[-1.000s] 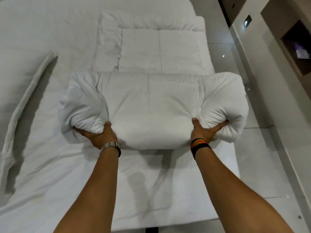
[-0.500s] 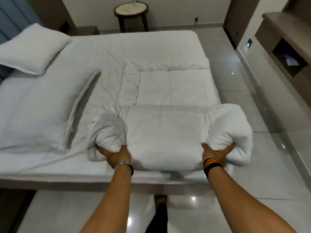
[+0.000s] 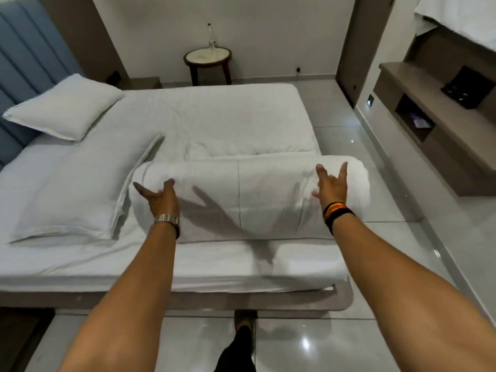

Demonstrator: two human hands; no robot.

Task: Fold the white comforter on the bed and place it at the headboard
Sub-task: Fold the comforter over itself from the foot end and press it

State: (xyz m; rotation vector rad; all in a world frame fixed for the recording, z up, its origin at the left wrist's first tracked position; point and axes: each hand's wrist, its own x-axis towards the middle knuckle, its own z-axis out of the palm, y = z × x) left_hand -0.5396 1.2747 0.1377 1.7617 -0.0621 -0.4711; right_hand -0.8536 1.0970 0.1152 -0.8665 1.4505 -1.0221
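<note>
The white comforter (image 3: 249, 196) lies folded into a thick long bundle across the near right part of the bed (image 3: 214, 122). My left hand (image 3: 161, 197) hovers over its left end, palm down, fingers spread. Over the bundle's right end my right hand (image 3: 331, 185) is also spread, holding nothing. The blue padded headboard (image 3: 24, 76) stands at the far left. Whether my palms touch the fabric I cannot tell.
Two white pillows lie by the headboard: one (image 3: 64, 107) at the back, a larger one (image 3: 72, 183) nearer. A round side table (image 3: 207, 59) with a bottle stands beyond the bed. A wall shelf unit (image 3: 434, 116) runs along the right, with tiled floor (image 3: 375, 237) between.
Both hands have let go of the comforter's near fold and now spread open above the bundle. The bundle has been laid down flat on the bed, and my view has pulled back.
</note>
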